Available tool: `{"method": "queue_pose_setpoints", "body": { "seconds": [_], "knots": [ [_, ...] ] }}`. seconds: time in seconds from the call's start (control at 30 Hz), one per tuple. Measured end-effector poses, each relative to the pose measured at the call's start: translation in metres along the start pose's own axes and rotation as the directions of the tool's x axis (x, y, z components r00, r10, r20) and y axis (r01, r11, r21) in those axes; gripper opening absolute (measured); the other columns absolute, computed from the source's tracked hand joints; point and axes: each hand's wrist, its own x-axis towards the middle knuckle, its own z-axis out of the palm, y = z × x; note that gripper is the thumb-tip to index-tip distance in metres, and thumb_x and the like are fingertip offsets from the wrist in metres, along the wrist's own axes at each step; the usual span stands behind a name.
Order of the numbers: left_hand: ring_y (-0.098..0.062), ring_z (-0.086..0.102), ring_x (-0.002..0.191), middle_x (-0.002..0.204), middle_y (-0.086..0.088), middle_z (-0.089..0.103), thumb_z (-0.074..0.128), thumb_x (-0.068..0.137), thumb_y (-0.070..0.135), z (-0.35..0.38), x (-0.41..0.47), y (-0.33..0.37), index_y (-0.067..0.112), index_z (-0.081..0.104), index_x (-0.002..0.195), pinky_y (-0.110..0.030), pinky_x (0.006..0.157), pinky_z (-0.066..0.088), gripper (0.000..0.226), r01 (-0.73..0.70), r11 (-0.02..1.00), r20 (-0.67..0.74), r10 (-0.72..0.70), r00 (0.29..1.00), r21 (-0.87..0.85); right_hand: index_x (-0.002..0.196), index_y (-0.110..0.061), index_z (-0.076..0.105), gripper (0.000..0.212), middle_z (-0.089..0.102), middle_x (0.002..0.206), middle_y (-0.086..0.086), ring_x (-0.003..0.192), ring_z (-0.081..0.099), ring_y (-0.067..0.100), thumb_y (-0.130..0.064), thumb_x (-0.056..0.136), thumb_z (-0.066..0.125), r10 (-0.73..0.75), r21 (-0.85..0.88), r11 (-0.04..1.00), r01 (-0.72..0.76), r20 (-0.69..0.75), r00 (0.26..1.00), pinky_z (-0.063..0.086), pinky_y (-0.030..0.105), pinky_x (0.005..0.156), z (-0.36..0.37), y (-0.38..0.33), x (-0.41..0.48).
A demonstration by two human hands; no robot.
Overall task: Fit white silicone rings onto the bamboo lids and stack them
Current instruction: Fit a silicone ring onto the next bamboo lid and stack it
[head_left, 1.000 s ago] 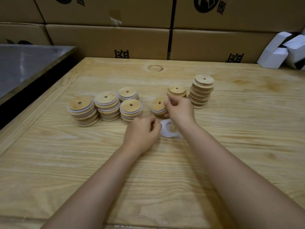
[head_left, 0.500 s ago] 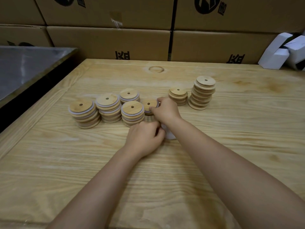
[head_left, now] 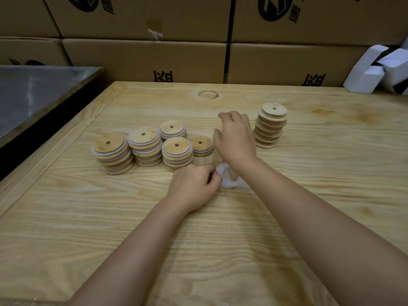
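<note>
Six stacks of lids (head_left: 176, 146) are in view on the tabletop (head_left: 309, 206). Four ringed stacks (head_left: 144, 144) stand clustered at 10 o'clock from your left hand (head_left: 194, 184), each showing white bands between the bamboo discs. A short stack (head_left: 201, 147), also ringed, stands just beside that cluster at its 3 o'clock. A tall stack (head_left: 272, 127) of bare lids stands apart at 3 o'clock from your right hand (head_left: 236, 140), its discs slightly offset from one another.

The rings (head_left: 229, 180) lie in a small white heap on the tabletop between your hands, at 6 o'clock from your right hand. Your right wrist partly covers the heap.

Your left hand rests on the tabletop with its fingers (head_left: 213, 181) curled tight. The thumb and forefinger tips sit against the heap's 9 o'clock edge. Whether they pinch a ring cannot be told.

Your right hand is palm down between the short stack and the tall stack. Its fingers (head_left: 229, 117) are bent downward and held close together. What lies beneath the palm is hidden, so whether it holds anything cannot be told.

Cardboard boxes (head_left: 143, 60) line the tabletop's far edge at 12 o'clock. White cartons (head_left: 364, 78) lie at 2 o'clock. A grey metal surface (head_left: 33, 93) adjoins at 10 o'clock.
</note>
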Motion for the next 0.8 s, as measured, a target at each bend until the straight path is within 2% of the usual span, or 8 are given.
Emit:
{"method": "queue_pose_setpoints", "body": {
  "seconds": [0.07,0.17,0.27,0.4,0.47,0.6,0.7,0.8],
  "knots": [
    [-0.024,0.056,0.07,0.063,0.002,0.057,0.043,0.086,0.034,0.0,0.0,0.0,0.02,0.053,0.072,-0.03,0.057,0.031,0.023,0.0,1.0,0.009,0.0,1.0,-0.003,0.137,-0.005,0.037,0.05,0.044,0.135,0.013,0.121,0.039,0.03,-0.018,0.09,0.049,-0.08,-0.219,0.971,0.095,0.077,0.994,0.032,0.035,0.096,0.0,0.012,0.004],
    [-0.023,0.053,0.067,0.058,0.003,0.05,0.044,0.087,0.034,0.0,0.0,0.0,0.021,0.05,0.069,-0.03,0.057,0.032,0.023,-0.002,1.0,0.011,0.002,1.0,-0.006,0.142,0.003,0.024,0.054,0.038,0.14,0.023,0.123,0.041,0.035,-0.009,0.092,0.042,-0.107,-0.48,0.855,0.195,0.206,0.973,0.035,0.039,0.099,0.002,0.025,0.004],
    [-0.021,0.049,0.064,0.055,0.005,0.046,0.044,0.088,0.034,0.0,0.0,0.0,0.023,0.046,0.066,-0.029,0.054,0.028,0.024,0.004,1.0,0.018,-0.004,1.0,-0.006,0.129,-0.001,0.044,0.041,0.058,0.119,0.011,0.109,0.054,0.026,-0.003,0.088,0.046,-0.143,-0.593,0.769,0.24,0.207,0.968,0.044,0.031,0.083,0.001,0.032,0.001],
    [-0.02,0.049,0.062,0.053,0.005,0.046,0.044,0.088,0.034,0.0,0.001,0.0,0.024,0.04,0.061,-0.027,0.049,0.023,0.029,0.004,1.0,0.02,-0.004,1.0,-0.01,0.111,-0.004,0.053,0.032,0.058,0.112,0.014,0.107,0.051,0.031,0.009,0.083,0.045,-0.136,-0.486,0.836,0.253,0.262,0.955,0.037,0.033,0.076,-0.003,0.034,0.006],
    [-0.02,0.05,0.062,0.053,0.005,0.047,0.044,0.089,0.034,0.0,0.001,0.0,0.024,0.04,0.061,-0.026,0.049,0.024,0.029,0.0,1.0,0.02,0.0,1.0,-0.009,0.105,-0.005,0.056,0.028,0.06,0.106,0.009,0.102,0.054,0.027,0.005,0.08,0.052,-0.188,-0.515,0.806,0.291,0.244,0.951,0.039,0.03,0.076,-0.006,0.034,0.003],
    [-0.021,0.049,0.062,0.054,0.005,0.047,0.044,0.088,0.034,-0.001,0.0,0.0,0.024,0.041,0.062,-0.029,0.051,0.025,0.028,-0.004,1.0,0.0,0.004,1.0,-0.016,0.062,-0.024,0.064,0.023,0.06,0.061,-0.008,0.061,0.059,0.007,-0.013,0.046,0.076,-0.272,-0.625,0.698,0.349,0.218,0.937,0.041,0.017,0.049,-0.019,0.026,-0.005],
    [-0.02,0.047,0.061,0.053,0.004,0.046,0.044,0.088,0.033,0.0,0.001,-0.001,0.022,0.043,0.063,-0.03,0.051,0.025,0.027,-0.001,1.0,-0.015,0.001,1.0,-0.025,0.058,-0.017,0.06,0.03,0.056,0.056,-0.003,0.054,0.057,0.013,-0.003,0.037,0.078,-0.377,-0.597,0.704,0.384,0.144,0.915,0.037,0.02,0.042,-0.024,0.031,-0.004],
    [-0.021,0.049,0.062,0.054,0.004,0.048,0.044,0.088,0.032,0.001,0.0,-0.001,0.021,0.049,0.065,-0.029,0.05,0.026,0.026,0.016,0.999,-0.029,-0.017,0.999,-0.033,0.063,-0.01,0.059,0.03,0.057,0.06,0.003,0.055,0.056,0.018,0.003,0.042,0.077,-0.427,-0.522,0.775,0.357,-0.017,0.904,0.038,0.023,0.043,-0.032,0.032,-0.01]
  ]
}}
